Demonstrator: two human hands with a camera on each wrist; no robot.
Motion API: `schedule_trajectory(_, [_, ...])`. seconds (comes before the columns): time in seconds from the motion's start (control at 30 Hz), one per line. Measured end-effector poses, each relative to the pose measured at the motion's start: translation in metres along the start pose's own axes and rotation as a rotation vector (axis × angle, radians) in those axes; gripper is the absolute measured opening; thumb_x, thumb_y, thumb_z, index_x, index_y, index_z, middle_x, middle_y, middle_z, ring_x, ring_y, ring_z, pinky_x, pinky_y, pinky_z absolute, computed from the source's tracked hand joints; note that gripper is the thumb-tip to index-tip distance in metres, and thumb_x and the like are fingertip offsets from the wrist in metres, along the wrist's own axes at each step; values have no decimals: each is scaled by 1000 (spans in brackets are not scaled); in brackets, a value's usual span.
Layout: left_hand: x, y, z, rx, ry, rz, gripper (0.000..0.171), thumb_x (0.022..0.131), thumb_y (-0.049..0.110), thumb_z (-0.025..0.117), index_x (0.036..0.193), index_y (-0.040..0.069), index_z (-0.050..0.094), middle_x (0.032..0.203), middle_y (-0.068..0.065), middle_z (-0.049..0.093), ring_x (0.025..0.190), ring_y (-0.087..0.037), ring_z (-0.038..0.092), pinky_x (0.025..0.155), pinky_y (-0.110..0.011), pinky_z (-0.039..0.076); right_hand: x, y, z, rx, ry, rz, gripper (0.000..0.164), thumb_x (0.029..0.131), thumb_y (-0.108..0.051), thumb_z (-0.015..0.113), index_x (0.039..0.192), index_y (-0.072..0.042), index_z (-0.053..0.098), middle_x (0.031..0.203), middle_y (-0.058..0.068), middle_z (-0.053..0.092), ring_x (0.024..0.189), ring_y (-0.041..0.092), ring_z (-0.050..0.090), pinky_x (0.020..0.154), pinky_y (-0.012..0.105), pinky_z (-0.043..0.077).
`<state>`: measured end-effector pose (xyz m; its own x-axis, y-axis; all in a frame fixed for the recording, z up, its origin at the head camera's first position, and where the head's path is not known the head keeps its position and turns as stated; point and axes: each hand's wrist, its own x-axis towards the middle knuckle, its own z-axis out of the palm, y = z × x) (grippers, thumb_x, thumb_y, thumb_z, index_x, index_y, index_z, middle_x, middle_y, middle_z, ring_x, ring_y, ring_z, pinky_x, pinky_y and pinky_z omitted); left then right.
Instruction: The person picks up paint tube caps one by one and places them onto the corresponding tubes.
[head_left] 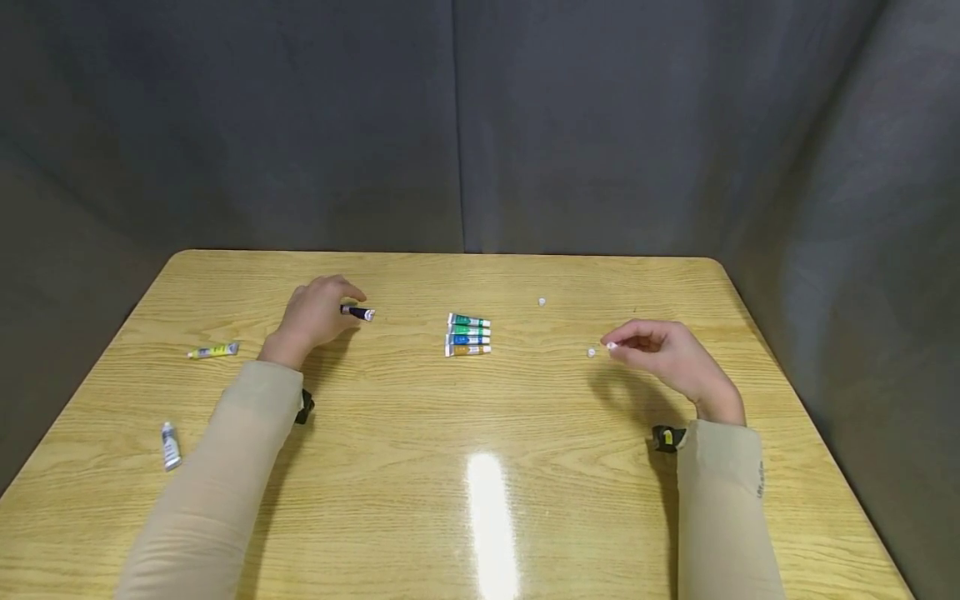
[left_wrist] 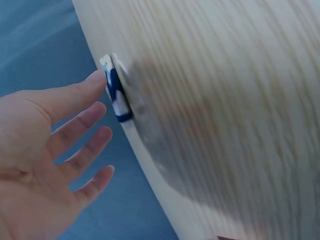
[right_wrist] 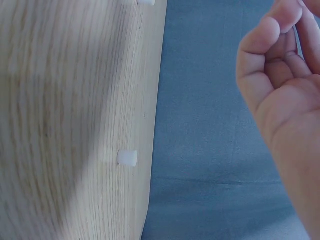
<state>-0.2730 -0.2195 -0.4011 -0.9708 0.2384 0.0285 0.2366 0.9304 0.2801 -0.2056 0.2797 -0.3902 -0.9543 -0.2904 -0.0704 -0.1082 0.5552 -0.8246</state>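
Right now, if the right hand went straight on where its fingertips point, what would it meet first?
The right hand would probably meet the loose white cap just ahead, though depth is unclear: it might pass above.

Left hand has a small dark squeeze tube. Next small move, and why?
I'd likely move the left hand rightward and lay the small dark squeeze tube alongside the row of two green, one blue and one ochre squeeze tubes: those four lie side by side, while this one is held apart, to their left.
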Motion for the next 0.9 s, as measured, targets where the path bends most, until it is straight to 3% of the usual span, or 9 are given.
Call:
schedule_trajectory(0.07, [0, -6, 1, -4, -6, -9, 40, 90, 11, 79, 129, 5, 71, 133, -21, 66, 125, -45, 60, 102, -63, 44, 0, 0, 0, 2, 2, 0, 38, 98, -33, 72, 121, -3, 72, 122, 17, 70, 101, 19, 68, 85, 21, 55])
schedule_trajectory(0.3, [1, -16, 3, -42, -63, -73, 37, 99, 16, 70, 134, 3, 67, 135, -23, 64, 125, -43, 60, 108, -64, 41, 0, 2, 0, -15, 17, -18, 37, 99, -33, 70, 122, -4, 72, 123, 15, 71, 99, 8, 67, 84, 20, 55])
schedule_trajectory(0.6, [1, -17, 8, -45, 0, -84, 21, 98, 16, 71, 113, 3, 76, 110, -18, 68, 99, -35, 64, 92, -56, 47, -2, 1, -3, -48, 41, -10, 38, 100, -36, 68, 123, -6, 72, 125, 16, 70, 101, 6, 66, 86, 17, 53])
schedule_trajectory(0.9, [1, -17, 8, -78, -15, -101, 25, 101, 19, 67, 118, 1, 74, 116, -21, 72, 102, -35, 65, 93, -54, 48, -2, -1, -3, -41, 35, -4, 39, 100, -38, 68, 123, -6, 73, 126, 16, 70, 101, 8, 66, 86, 19, 53])
